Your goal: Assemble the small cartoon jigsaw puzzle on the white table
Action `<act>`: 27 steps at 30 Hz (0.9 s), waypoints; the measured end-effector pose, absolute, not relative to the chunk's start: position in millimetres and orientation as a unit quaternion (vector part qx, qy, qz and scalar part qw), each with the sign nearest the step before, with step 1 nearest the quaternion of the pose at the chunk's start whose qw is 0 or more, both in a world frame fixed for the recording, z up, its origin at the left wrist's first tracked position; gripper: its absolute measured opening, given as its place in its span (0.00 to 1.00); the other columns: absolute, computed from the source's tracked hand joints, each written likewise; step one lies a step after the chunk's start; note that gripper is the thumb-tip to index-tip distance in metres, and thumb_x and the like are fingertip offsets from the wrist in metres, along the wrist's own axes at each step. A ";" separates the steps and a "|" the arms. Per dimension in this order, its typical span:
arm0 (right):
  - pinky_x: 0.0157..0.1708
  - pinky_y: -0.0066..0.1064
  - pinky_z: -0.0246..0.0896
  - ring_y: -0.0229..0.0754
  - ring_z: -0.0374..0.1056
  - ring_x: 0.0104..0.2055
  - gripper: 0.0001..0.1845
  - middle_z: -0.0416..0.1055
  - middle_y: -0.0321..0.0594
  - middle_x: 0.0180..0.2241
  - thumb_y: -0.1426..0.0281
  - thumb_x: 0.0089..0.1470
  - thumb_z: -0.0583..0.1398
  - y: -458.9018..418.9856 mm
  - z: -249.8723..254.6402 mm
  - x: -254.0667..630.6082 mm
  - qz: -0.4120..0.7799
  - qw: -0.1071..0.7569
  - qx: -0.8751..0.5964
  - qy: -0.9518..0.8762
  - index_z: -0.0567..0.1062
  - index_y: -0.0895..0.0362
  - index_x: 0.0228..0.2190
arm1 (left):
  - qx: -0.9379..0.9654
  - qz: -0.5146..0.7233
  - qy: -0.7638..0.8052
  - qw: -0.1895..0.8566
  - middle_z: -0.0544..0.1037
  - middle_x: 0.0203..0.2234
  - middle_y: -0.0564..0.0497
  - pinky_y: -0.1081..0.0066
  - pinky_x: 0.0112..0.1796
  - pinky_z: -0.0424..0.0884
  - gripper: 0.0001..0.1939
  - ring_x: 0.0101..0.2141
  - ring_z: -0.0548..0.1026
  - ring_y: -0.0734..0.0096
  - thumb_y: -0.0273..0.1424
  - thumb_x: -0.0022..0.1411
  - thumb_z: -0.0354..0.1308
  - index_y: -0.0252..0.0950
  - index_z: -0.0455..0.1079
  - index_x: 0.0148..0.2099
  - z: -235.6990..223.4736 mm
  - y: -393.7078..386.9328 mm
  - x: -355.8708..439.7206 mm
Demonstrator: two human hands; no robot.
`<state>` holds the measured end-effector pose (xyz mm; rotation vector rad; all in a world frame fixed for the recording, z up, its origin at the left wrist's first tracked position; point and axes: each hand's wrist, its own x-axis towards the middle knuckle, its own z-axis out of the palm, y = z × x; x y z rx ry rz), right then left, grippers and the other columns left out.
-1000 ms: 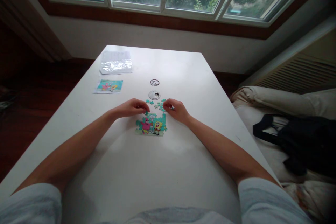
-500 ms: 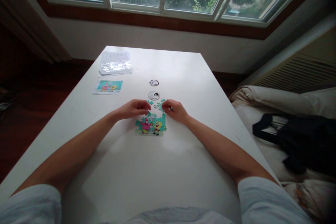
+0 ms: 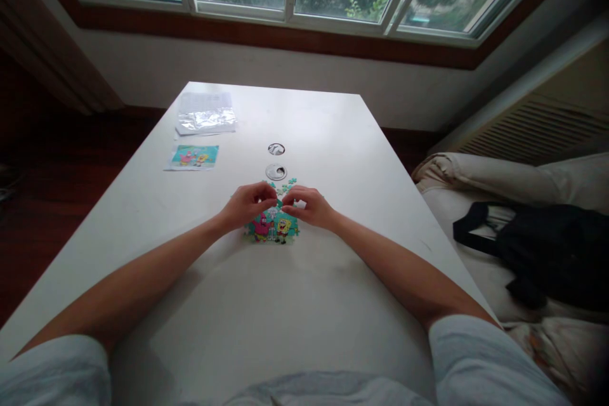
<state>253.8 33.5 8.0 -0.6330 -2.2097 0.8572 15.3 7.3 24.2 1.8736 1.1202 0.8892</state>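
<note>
With the puzzle (image 3: 273, 232) as the clock's centre, the left hand (image 3: 245, 206) was at about ten o'clock. Its grip was narrow, thumb and forefinger close together; I could not tell if a piece was between them. If this hand came lower, its fingers might, I think, drag the puzzle and open the joints, which probably lock only lightly.

At twelve o'clock the fingertips of both hands nearly met. They could bump each other and turn a piece crooked; because the hands covered part of the upper edge, a wrong fit might also go unnoticed.

The right hand (image 3: 311, 207) was at two o'clock, its grip also narrow, its contents not clear to me. Its fingers could scatter the loose pieces (image 3: 292, 181) near one o'clock, as these were just beside them.

The puzzle lay flat on the white surface (image 3: 285, 311). From left to right it showed a pink figure, a pale one and a yellow one, before a teal background, with a paler strip along six o'clock.
</note>
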 end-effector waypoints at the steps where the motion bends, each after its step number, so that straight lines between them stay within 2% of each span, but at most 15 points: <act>1: 0.39 0.32 0.63 0.39 0.69 0.34 0.14 0.74 0.39 0.31 0.58 0.63 0.63 33.5 7.4 253.7 0.329 0.340 -0.242 -0.847 0.78 0.56 0.34 | 0.733 0.352 0.440 0.381 0.77 0.28 0.53 0.75 0.30 0.63 0.11 0.26 0.65 0.77 0.37 0.63 0.63 0.34 0.75 0.38 24.3 6.5 15.9; 12: 0.37 0.31 0.63 0.38 0.68 0.33 0.18 0.75 0.40 0.31 0.55 0.64 0.61 33.3 5.2 254.6 0.333 0.340 -0.269 -0.837 0.79 0.56 0.35 | 0.697 0.386 0.417 0.437 0.79 0.30 0.50 0.74 0.31 0.67 0.14 0.28 0.71 0.74 0.40 0.63 0.65 0.33 0.76 0.39 21.5 6.4 19.9; 19: 0.40 0.32 0.63 0.39 0.68 0.35 0.18 0.75 0.40 0.32 0.54 0.63 0.61 30.9 10.3 253.9 0.361 0.316 -0.291 -0.828 0.80 0.55 0.36 | 0.724 0.355 0.427 0.410 0.78 0.28 0.52 0.74 0.30 0.64 0.14 0.27 0.67 0.75 0.41 0.64 0.63 0.35 0.78 0.40 19.9 5.0 19.4; 23: 0.36 0.30 0.61 0.37 0.66 0.33 0.19 0.75 0.38 0.31 0.53 0.60 0.64 29.1 9.9 250.8 0.438 0.298 -0.321 -0.785 0.79 0.57 0.38 | 0.727 0.364 0.431 0.392 0.79 0.29 0.52 0.73 0.32 0.65 0.14 0.28 0.69 0.74 0.41 0.64 0.63 0.35 0.76 0.39 18.4 6.1 18.3; 27: 0.36 0.31 0.64 0.38 0.69 0.34 0.22 0.75 0.38 0.32 0.53 0.51 0.69 29.8 10.4 249.6 0.572 0.308 -0.328 -0.686 0.75 0.58 0.36 | 0.726 0.368 0.460 0.356 0.79 0.29 0.52 0.72 0.34 0.65 0.12 0.30 0.71 0.73 0.39 0.65 0.61 0.35 0.73 0.37 18.4 8.6 14.5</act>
